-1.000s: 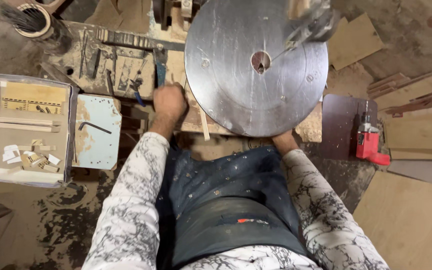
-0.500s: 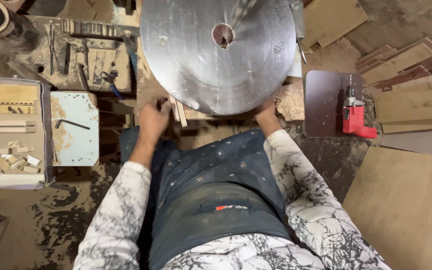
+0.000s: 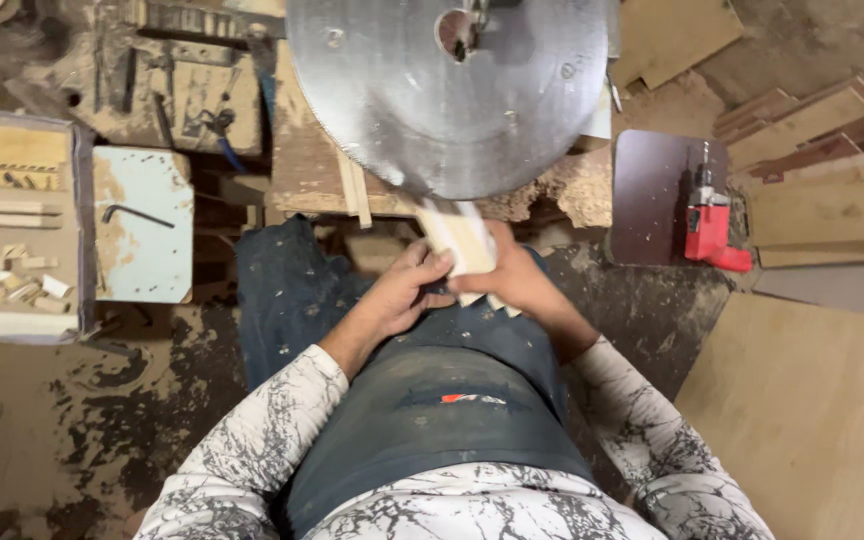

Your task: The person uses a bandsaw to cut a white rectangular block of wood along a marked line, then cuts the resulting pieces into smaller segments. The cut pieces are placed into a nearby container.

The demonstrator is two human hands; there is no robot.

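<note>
In the head view, both hands meet just below the near edge of a large grey metal disc (image 3: 452, 95), and between them sits a small bundle of pale wood strips (image 3: 460, 238). The right hand (image 3: 517, 280) is wrapped around the bundle from its outer side, fingers closed on the wood, while the left hand (image 3: 402, 290) presses its fingertips against the bundle's inner side, closed on it as well; a few strip ends poke out beneath the right palm. The bundle's far end tips up toward the disc rim, touching or nearly touching it; which, I cannot tell. The strips look light, stiff and dry, thin enough to snap if bent, and loose against one another, so they would probably slide apart unless squeezed flat from both sides near the middle, as these hands do. Beyond the grip, under the disc, lies a dusty wooden bench (image 3: 307, 170) with a single strip resting on it. Off to the left of the hands sits a pale blue board (image 3: 142, 260) carrying a hex key (image 3: 137, 213), and well to the right a red power drill (image 3: 710, 225) lies on a dark panel.
</note>
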